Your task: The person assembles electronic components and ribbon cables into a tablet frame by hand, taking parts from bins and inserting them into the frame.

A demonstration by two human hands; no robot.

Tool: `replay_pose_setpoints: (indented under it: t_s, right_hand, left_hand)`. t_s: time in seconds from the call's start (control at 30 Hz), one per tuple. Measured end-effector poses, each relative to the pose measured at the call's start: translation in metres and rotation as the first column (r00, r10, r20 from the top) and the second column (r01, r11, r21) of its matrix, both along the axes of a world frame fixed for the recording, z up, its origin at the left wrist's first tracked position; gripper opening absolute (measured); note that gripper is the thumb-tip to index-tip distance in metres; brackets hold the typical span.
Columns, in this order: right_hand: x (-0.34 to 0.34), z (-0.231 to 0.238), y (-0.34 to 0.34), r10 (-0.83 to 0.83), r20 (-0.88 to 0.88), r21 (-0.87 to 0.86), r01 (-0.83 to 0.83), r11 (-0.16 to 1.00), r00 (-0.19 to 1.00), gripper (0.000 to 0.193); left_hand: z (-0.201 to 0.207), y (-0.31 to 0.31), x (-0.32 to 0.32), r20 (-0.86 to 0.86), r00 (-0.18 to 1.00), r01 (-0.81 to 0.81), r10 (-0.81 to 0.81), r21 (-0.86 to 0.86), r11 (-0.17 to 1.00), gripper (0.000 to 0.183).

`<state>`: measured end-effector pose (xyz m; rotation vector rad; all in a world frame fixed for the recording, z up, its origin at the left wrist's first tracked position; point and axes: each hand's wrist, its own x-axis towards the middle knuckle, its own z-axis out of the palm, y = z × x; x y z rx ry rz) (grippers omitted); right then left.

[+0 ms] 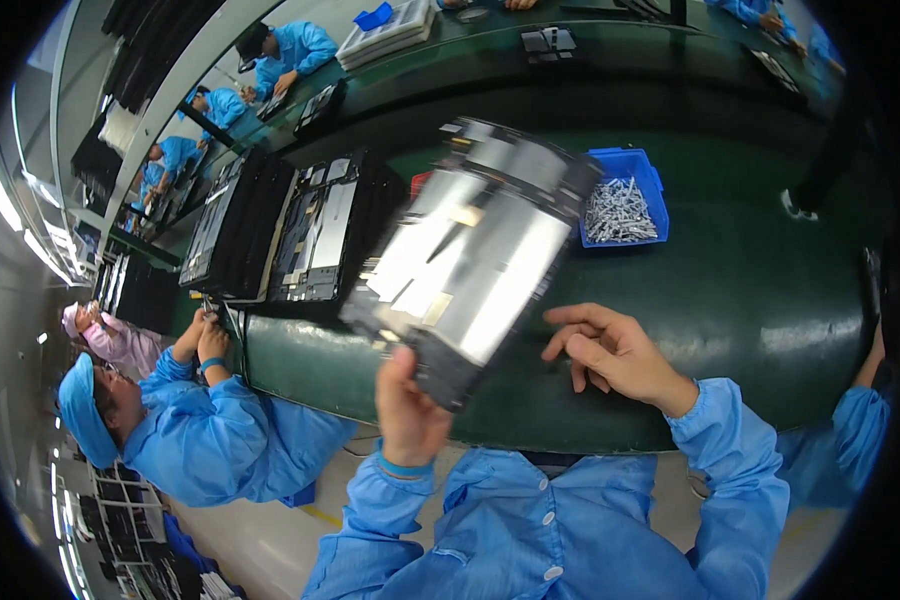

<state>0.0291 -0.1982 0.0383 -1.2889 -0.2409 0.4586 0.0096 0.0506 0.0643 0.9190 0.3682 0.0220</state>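
Observation:
My left hand [413,418] grips the near corner of a tablet chassis [530,240], a flat black frame with silver panels inside. The chassis is tilted up above the green bench and slightly smeared by motion. My thumb lies over its near edge; the other fingers are partly hidden behind it. To the right, my right hand [610,355] hovers above the bench with its fingers apart and nothing in them. A gap separates it from the chassis. Beyond the chassis sits a blue bin [653,190] of small silvery parts.
Stacks of similar chassis [315,235] in black trays stand on the left of the green bench [710,300]. A red object [421,183] shows partly behind the chassis. A co-worker [190,430] in blue sits close on my left. A dark post [830,160] rises at the right.

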Motion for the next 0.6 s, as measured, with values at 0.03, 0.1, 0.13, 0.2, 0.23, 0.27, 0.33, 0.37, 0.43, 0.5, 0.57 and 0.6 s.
replay_pose_setpoints:
  t_s: [0.03,0.1,0.13,0.2,0.23,0.27,0.33,0.37,0.43,0.5,0.57,0.6]
  right_hand:
    - [-0.001,0.002,0.001,-0.025,-0.041,-0.014,0.024,1.0,0.999,0.043]
    - [-0.003,-0.008,-0.002,-0.039,-0.051,-0.029,0.038,0.999,0.998,0.039]
    - [-0.004,-0.012,-0.002,-0.036,-0.056,-0.053,0.033,0.998,0.998,0.036]
    - [-0.006,-0.018,-0.002,-0.02,-0.066,-0.045,0.017,0.999,0.998,0.032]
    - [-0.006,-0.021,-0.002,0.011,-0.08,-0.046,-0.015,0.999,0.997,0.03]
    - [-0.006,-0.023,-0.003,-0.001,-0.077,-0.041,-0.002,0.999,0.997,0.03]
    - [-0.005,-0.025,-0.002,0.014,-0.058,-0.044,-0.016,0.999,0.998,0.028]
    - [-0.005,-0.028,-0.003,0.002,-0.058,-0.042,-0.004,0.999,0.998,0.028]
    - [-0.005,-0.031,-0.004,0.002,-0.041,-0.039,-0.003,0.999,0.999,0.027]
    - [-0.004,-0.027,-0.005,0.001,-0.052,-0.055,-0.003,0.998,0.999,0.027]
    - [-0.003,-0.027,-0.005,0.008,-0.063,-0.073,-0.013,0.997,0.998,0.028]
    - [-0.003,-0.028,-0.005,0.003,-0.067,-0.081,-0.009,0.997,0.998,0.028]
  left_hand:
    - [0.015,0.003,0.01,0.049,0.995,-0.09,0.089,0.036,0.995,0.022]
    - [0.033,0.024,0.029,0.161,0.972,-0.179,0.17,0.049,0.983,0.024]
    - [0.039,0.042,0.039,0.219,0.962,-0.175,0.164,0.029,0.984,0.026]
    - [0.044,0.077,0.06,0.338,0.932,-0.148,0.132,0.023,0.989,0.031]
    - [0.048,0.088,0.071,0.293,0.93,-0.223,0.22,-0.024,0.975,0.039]
    - [0.047,0.102,0.082,0.322,0.925,-0.206,0.202,-0.02,0.978,0.044]
    - [0.044,0.121,0.093,0.327,0.92,-0.212,0.215,-0.043,0.976,0.046]
    - [0.043,0.124,0.097,0.327,0.923,-0.201,0.203,-0.041,0.979,0.046]
    - [0.041,0.129,0.099,0.291,0.925,-0.243,0.244,-0.04,0.969,0.047]
    - [0.038,0.134,0.102,0.292,0.93,-0.221,0.225,-0.047,0.974,0.047]
    - [0.037,0.134,0.101,0.292,0.932,-0.208,0.215,-0.056,0.977,0.047]
    - [0.038,0.13,0.1,0.29,0.93,-0.221,0.225,-0.049,0.974,0.047]
